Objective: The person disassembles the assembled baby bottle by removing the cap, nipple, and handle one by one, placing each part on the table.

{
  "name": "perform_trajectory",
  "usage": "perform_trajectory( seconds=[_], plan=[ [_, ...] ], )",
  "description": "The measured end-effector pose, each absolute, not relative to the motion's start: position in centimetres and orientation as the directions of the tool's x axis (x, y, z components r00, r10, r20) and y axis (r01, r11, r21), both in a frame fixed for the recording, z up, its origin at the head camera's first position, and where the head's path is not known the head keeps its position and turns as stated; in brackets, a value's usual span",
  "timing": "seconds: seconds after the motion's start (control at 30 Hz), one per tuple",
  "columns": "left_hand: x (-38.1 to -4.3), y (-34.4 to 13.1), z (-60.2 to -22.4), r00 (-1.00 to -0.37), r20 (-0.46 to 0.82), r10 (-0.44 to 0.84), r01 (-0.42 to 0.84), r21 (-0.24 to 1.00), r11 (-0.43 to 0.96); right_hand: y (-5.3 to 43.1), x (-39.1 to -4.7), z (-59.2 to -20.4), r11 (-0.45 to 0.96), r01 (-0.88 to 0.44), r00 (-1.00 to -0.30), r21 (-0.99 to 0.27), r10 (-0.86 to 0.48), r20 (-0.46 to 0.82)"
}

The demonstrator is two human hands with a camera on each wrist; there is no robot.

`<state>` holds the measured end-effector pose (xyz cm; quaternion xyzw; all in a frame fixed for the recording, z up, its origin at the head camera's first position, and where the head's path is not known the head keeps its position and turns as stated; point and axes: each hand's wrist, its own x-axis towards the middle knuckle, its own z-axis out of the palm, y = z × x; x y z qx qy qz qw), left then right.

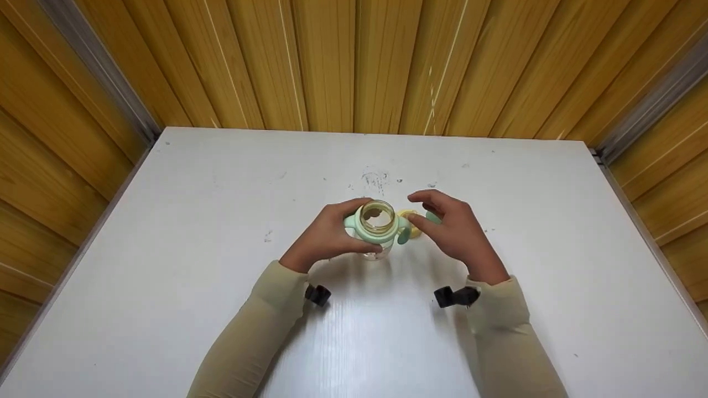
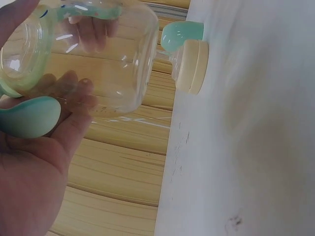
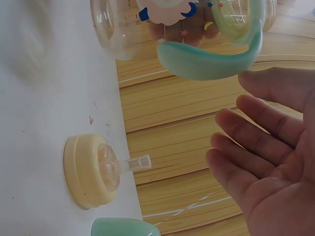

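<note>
My left hand (image 1: 326, 235) grips a clear baby bottle (image 2: 108, 59) round its neck, thumb on the near side. The bottle is uncapped, its round mouth facing up towards the head camera. Round its neck sits a mint-green ring with two curved handles (image 3: 206, 61). Beside the right-hand handle is my right hand (image 1: 453, 229), fingers relaxed and apart, holding nothing. Its thumb tip is right by the handle; whether they touch I cannot tell. A pale yellow collar with a clear teat (image 3: 86, 169) lies on the table beyond, teat upward.
A mint-green cap (image 3: 123, 227) stands on the table near the collar, partly hidden behind my right hand in the head view. The white table (image 1: 193, 249) has dark scuff marks, and yellow wood-look panels (image 1: 332, 66) enclose its back and sides.
</note>
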<state>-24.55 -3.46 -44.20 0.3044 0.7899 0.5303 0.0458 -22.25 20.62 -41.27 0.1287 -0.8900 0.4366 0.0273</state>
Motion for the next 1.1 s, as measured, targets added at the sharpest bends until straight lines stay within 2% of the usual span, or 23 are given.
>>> perform_trajectory(
  seconds=[0.4, 0.7, 1.1],
  plan=[
    [-24.3, -3.3, -43.7, -0.831, 0.216, 0.513, 0.399, 0.874, 0.279, 20.6, -21.8, -40.4, 0.455, -0.247, -0.955, -0.856, -0.264, 0.135],
    [-22.8, -3.6, -41.6, -0.824, 0.225, 0.520, 0.401, 0.880, 0.254, 19.5, -20.3, -38.4, 0.412, -0.224, -0.934, -0.883, -0.348, 0.074],
    [-23.0, -3.7, -41.7, -0.821, 0.230, 0.523, 0.405, 0.880, 0.249, 19.6, -20.3, -38.3, 0.399, -0.246, -0.907, -0.883, -0.416, 0.065]
  ],
)
